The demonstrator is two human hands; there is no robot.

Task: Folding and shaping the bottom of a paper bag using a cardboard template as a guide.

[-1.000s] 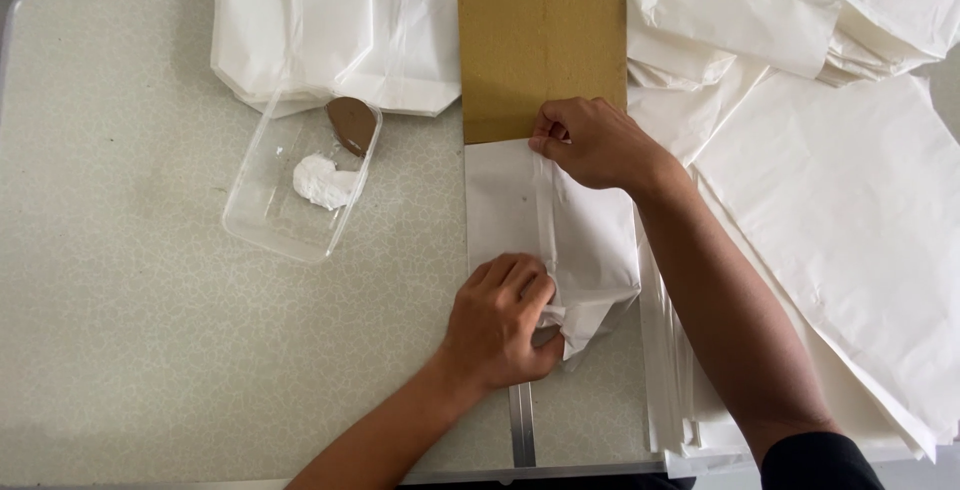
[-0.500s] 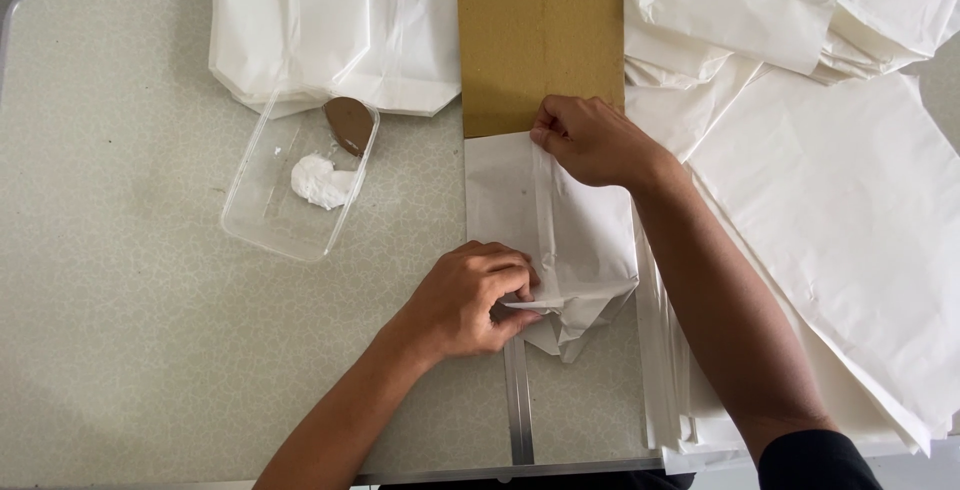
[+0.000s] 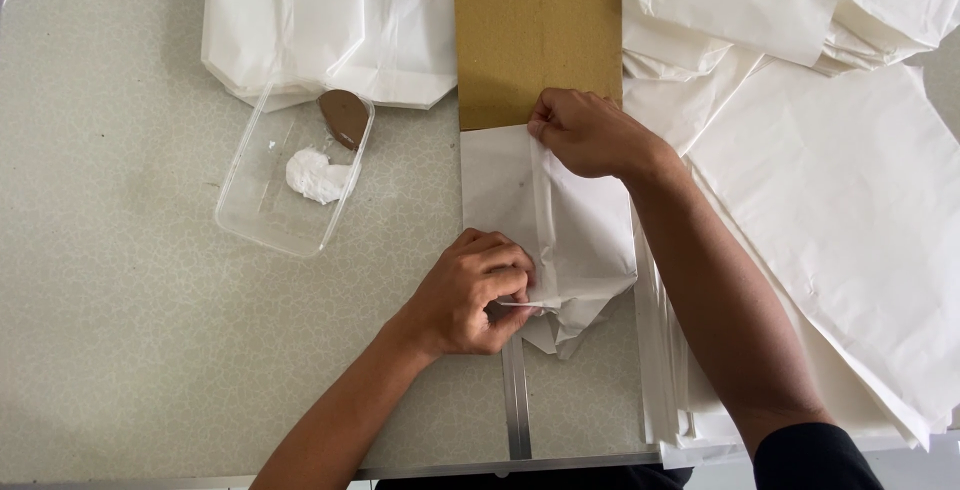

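I see a thin white paper sheet (image 3: 580,230), creased, lying over a flat brown card (image 3: 535,40) on the speckled worktop (image 3: 120,330). My left hand (image 3: 475,295) has slid left since a second ago and pinches the fold's lower edge; my right hand (image 3: 590,135) presses the top fold.

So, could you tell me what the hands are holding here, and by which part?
The left hand pinches the white paper sheet at its lower folded edge; the right hand presses its upper fold beside the cardboard.
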